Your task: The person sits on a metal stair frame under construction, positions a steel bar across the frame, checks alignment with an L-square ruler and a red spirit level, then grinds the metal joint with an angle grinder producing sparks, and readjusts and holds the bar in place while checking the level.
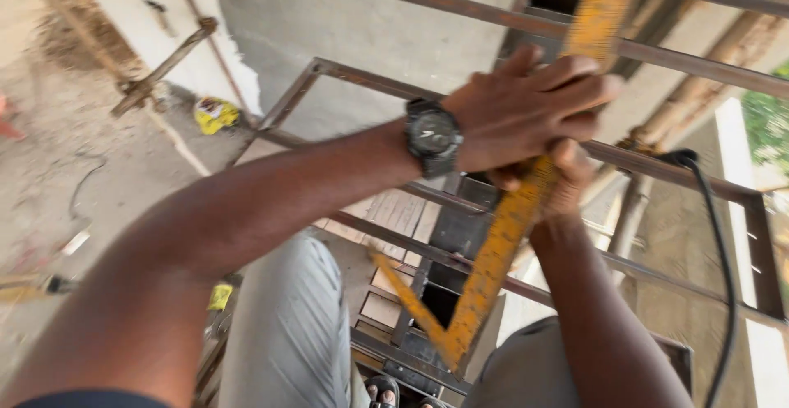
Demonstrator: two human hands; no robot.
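Fingers: we see the fingers point(575, 75) of the left hand point(526, 112) curled tight and pressed together around the long arm of a yellow framing square point(501, 244).
Right hand: the right hand point(567, 182) sits just under the left one, closed on the same arm of the square; most of its fingers are hidden from us.
Square: it runs slanted from the top right down to its corner between our knees, with the short arm pointing up and to the left. Its surface is worn and rust-speckled.
Wrist: a dark wristwatch point(433, 135) sits on our left wrist.
Frame: a rusty steel frame point(386, 86) of square tubes lies behind and below the hands, and the square crosses its bars.
Cable: a black cable point(723, 252) hangs over a bar at the right and drops down.
Below: sandalled toes point(382, 391) show at the bottom edge.
Floor: dusty concrete floor point(57, 145) to the left, with a yellow packet point(215, 114) near the wall.
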